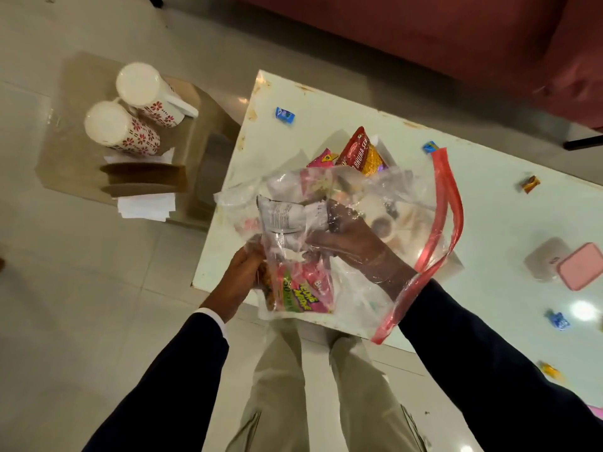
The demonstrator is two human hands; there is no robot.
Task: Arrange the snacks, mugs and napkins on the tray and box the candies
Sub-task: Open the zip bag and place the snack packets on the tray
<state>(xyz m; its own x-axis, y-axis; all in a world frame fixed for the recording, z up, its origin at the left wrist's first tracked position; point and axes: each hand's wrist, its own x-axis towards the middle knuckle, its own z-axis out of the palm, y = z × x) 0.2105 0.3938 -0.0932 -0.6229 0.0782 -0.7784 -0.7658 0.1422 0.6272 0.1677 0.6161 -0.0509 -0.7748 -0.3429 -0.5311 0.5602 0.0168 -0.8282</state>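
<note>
The clear zip bag (375,203) is steadied from outside by the left hand (243,272), closed around its lower corner, so the right hand (339,233), reaching inside over the bench (489,223), can close on a silver snack packet (287,216).

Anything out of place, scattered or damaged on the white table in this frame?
Yes. Wrapped candies lie scattered across the white table, such as a blue one near the far corner and a brown one to the right. The table's far edge has chipped, stained paint.
</note>
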